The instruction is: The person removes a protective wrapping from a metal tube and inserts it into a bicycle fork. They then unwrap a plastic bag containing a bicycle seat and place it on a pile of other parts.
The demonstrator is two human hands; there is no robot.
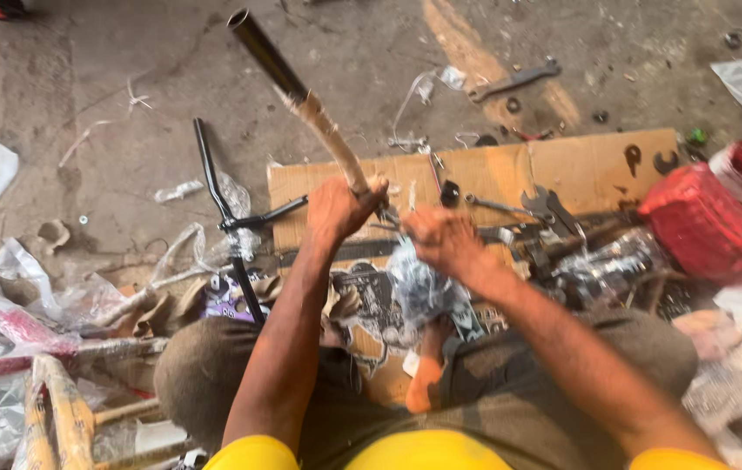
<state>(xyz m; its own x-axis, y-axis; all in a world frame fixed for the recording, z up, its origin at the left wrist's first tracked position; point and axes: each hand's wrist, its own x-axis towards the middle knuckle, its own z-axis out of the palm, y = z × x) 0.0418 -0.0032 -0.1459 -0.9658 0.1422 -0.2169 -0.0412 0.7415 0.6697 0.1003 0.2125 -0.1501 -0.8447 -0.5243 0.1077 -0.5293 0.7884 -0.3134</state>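
Note:
My left hand [340,207] grips a black tube [301,91] that is partly wrapped in tan paper and tilts up to the upper left. My right hand [442,240] is closed over a part wrapped in clear plastic [419,287], just right of the tube's lower end. Both hands meet above a sheet of brown cardboard [580,170] on the concrete floor. My knees and a foot show below the hands.
Black handlebars [227,213] lie left of the cardboard. Wrenches [514,80] and small parts are scattered at the back. A red basket [706,222] sits at the right. Paper-wrapped frame tubes [57,409] and plastic wrap pile up at the left.

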